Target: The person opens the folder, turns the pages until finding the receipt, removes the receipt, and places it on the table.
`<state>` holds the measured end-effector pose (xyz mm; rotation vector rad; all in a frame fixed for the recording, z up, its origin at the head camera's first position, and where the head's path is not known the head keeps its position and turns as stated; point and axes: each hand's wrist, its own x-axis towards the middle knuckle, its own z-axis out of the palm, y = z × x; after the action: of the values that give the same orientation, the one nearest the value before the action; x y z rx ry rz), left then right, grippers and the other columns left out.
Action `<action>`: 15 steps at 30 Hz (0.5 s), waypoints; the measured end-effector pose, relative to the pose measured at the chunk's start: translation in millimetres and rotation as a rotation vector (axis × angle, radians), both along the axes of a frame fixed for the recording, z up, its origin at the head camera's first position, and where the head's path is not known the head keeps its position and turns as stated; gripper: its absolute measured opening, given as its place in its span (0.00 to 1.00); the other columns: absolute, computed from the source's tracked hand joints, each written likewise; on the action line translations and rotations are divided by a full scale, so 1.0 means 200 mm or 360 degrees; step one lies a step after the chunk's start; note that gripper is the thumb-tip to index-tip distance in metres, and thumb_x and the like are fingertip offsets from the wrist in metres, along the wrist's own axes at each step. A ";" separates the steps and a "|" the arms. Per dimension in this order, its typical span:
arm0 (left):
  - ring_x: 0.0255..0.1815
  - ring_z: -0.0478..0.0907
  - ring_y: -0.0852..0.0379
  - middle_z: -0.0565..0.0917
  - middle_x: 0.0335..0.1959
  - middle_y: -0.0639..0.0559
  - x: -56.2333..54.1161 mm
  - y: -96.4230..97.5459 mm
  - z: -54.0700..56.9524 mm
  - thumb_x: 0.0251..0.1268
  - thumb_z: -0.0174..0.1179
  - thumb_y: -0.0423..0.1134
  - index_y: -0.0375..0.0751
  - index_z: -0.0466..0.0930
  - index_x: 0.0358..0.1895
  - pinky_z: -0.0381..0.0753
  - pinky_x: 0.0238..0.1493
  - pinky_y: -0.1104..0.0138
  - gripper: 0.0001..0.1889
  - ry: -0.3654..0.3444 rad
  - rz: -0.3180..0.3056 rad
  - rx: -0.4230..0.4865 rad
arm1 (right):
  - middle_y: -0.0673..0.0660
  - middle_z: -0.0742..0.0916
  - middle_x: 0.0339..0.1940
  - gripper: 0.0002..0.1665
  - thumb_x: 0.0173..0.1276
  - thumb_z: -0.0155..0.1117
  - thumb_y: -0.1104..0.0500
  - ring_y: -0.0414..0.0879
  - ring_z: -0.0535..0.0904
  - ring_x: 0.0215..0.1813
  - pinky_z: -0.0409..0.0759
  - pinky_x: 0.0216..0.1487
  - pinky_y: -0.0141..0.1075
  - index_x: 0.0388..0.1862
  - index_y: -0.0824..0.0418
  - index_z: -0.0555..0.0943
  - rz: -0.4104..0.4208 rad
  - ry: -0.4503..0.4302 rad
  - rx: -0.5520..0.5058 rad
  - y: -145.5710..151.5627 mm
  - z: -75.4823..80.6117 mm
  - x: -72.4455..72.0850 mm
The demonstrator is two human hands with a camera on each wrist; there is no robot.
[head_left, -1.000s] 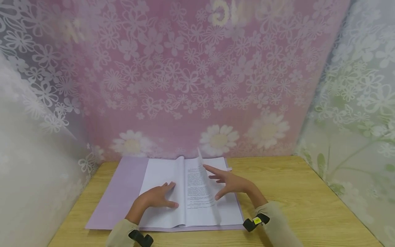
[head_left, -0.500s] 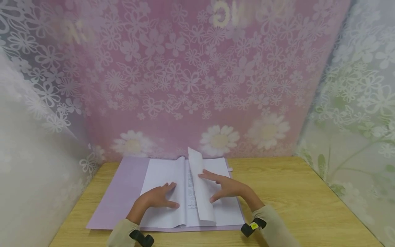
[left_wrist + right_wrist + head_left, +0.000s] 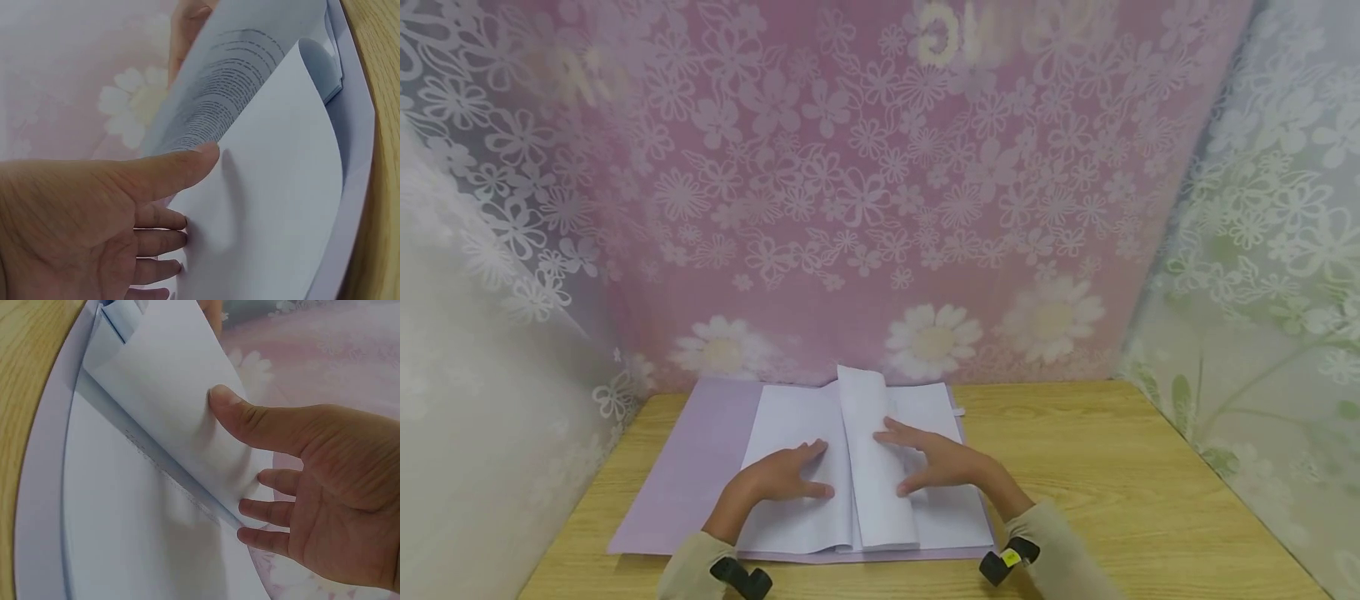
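Page, in the lower middle of my head view, has curled farther left over the past second: printed lines showed beside the fold earlier, and now I see just its blank back there, though the left wrist view shows the printing underneath. I judge the turn to be past halfway, since the page bows up and is not yet flat on the left side. My right hand, right of the page, clenches nothing; its spread thumb and fingers touch the blank back, pushing rather than pinching, as I read it. My left hand, at lower left of centre, is also loose, thumb and fingers splayed on the left sheets, grasping nothing. The purple folder lies spread across the table at the bottom of the frame, and it holds all the paper: left sheets on one side of the fold, right sheets on the other, the page arched between.
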<state>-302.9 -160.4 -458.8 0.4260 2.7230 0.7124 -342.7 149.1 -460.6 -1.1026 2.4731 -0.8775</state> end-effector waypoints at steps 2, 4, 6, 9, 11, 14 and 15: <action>0.78 0.64 0.36 0.67 0.76 0.34 0.00 0.00 0.00 0.66 0.67 0.55 0.36 0.65 0.76 0.66 0.76 0.44 0.41 0.0020 -0.0022 0.0037 | 0.60 0.56 0.86 0.52 0.62 0.76 0.44 0.61 0.51 0.85 0.57 0.80 0.64 0.81 0.50 0.63 -0.0007 0.0002 0.0013 -0.01 -0.01 0.01; 0.78 0.64 0.36 0.68 0.76 0.35 0.00 0.00 0.01 0.70 0.65 0.52 0.34 0.66 0.76 0.65 0.77 0.44 0.38 0.0044 -0.0047 0.0084 | 0.60 0.56 0.85 0.51 0.62 0.76 0.44 0.61 0.51 0.85 0.57 0.80 0.63 0.80 0.51 0.65 -0.0017 0.0005 0.0017 -0.02 -0.01 0.02; 0.78 0.64 0.36 0.69 0.76 0.35 0.01 0.00 0.02 0.72 0.63 0.49 0.32 0.66 0.75 0.65 0.77 0.43 0.36 0.0071 -0.0066 0.0134 | 0.60 0.57 0.85 0.50 0.62 0.76 0.44 0.61 0.51 0.85 0.57 0.80 0.63 0.80 0.52 0.66 -0.0029 0.0009 0.0017 -0.03 -0.02 0.02; 0.77 0.65 0.35 0.70 0.75 0.35 0.01 0.00 0.04 0.72 0.63 0.46 0.30 0.67 0.74 0.65 0.76 0.42 0.34 0.0136 -0.0099 0.0196 | 0.60 0.57 0.85 0.49 0.62 0.76 0.43 0.60 0.52 0.85 0.57 0.80 0.62 0.79 0.51 0.67 -0.0049 0.0013 0.0018 -0.04 -0.03 0.02; 0.76 0.66 0.34 0.72 0.73 0.34 0.00 -0.01 0.04 0.72 0.63 0.46 0.29 0.68 0.73 0.66 0.75 0.42 0.33 0.0193 -0.0118 0.0218 | 0.60 0.57 0.85 0.49 0.63 0.75 0.43 0.59 0.51 0.85 0.57 0.80 0.62 0.79 0.50 0.67 -0.0058 0.0005 0.0016 -0.04 -0.03 0.02; 0.75 0.68 0.35 0.73 0.72 0.34 -0.01 -0.01 0.04 0.72 0.63 0.46 0.29 0.69 0.72 0.68 0.74 0.42 0.33 0.0286 -0.0123 0.0233 | 0.60 0.57 0.85 0.48 0.64 0.75 0.42 0.60 0.52 0.85 0.57 0.80 0.62 0.79 0.50 0.67 -0.0067 0.0016 0.0010 -0.05 -0.03 0.02; 0.75 0.69 0.35 0.74 0.72 0.34 -0.01 -0.01 0.04 0.72 0.63 0.46 0.29 0.70 0.72 0.68 0.74 0.43 0.32 0.0318 -0.0115 0.0236 | 0.60 0.57 0.85 0.48 0.64 0.74 0.42 0.60 0.52 0.85 0.57 0.80 0.62 0.79 0.50 0.67 -0.0070 0.0024 0.0007 -0.06 -0.03 0.03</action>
<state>-305.4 -161.4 -451.2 0.6590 2.8312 0.9001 -337.6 137.5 -466.8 -1.0613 2.5191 -0.8786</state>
